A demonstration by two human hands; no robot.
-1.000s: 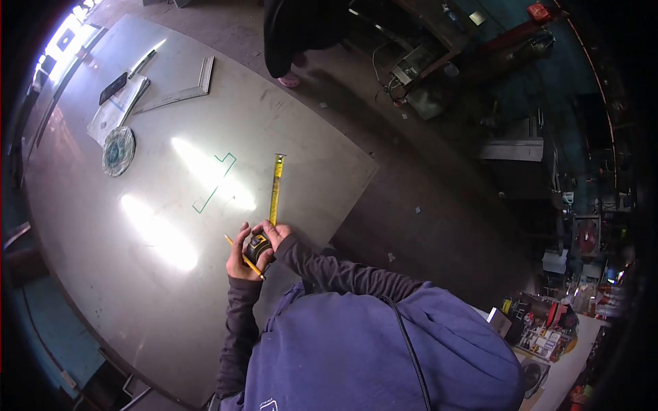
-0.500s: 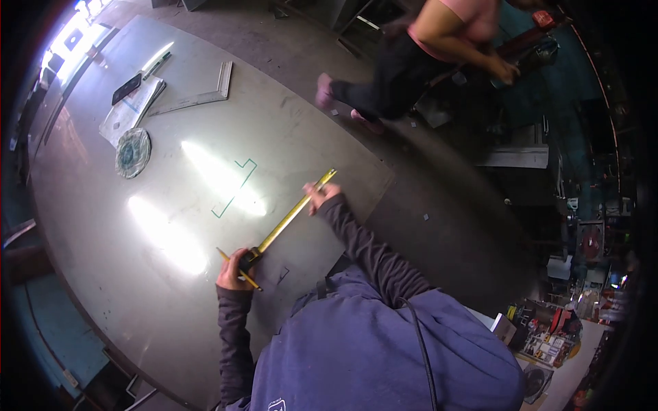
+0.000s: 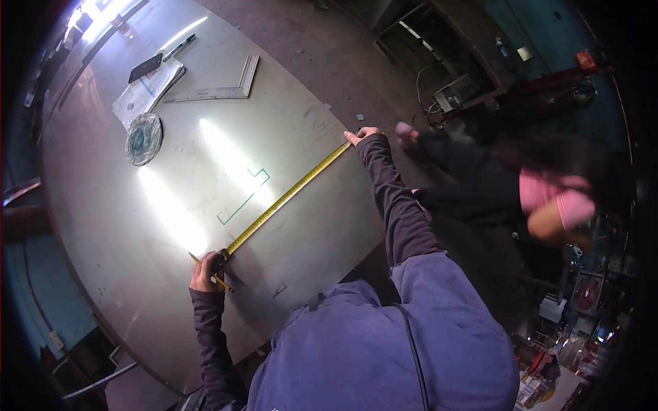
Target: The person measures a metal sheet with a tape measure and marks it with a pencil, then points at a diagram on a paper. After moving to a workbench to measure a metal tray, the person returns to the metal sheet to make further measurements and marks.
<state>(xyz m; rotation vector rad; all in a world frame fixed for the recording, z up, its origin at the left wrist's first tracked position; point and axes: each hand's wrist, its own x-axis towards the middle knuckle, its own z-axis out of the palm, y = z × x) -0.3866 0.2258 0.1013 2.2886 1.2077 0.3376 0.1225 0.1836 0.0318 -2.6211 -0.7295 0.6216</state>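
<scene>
A yellow tape measure [image 3: 286, 197] is drawn out across a grey metal sheet [image 3: 308, 236]. Its dark case sits in my left hand [image 3: 204, 274], whose fingers are closed round it. A yellow pencil [image 3: 223, 282] also sticks out on both sides of that hand. At the sheet's far right edge, my right hand [image 3: 364, 135] pinches the free end of the blade. Beside the blade, a green line drawing [image 3: 240, 207] with stepped corners is marked on the sheet. A smaller dark mark [image 3: 279, 290] lies nearer my body.
A metal square [image 3: 248, 79], papers [image 3: 140, 99], a phone [image 3: 145, 68], a green pen [image 3: 179, 47] and a round glassy disc [image 3: 144, 140] lie on the far left. A person [image 3: 541, 195] passes to the right, blurred. Cluttered tools [image 3: 541, 370] stand at lower right.
My right hand has moved up and right to the sheet's edge, drawing more blade out. My left hand has shifted slightly left with the case and pencil. The person has moved toward the right.
</scene>
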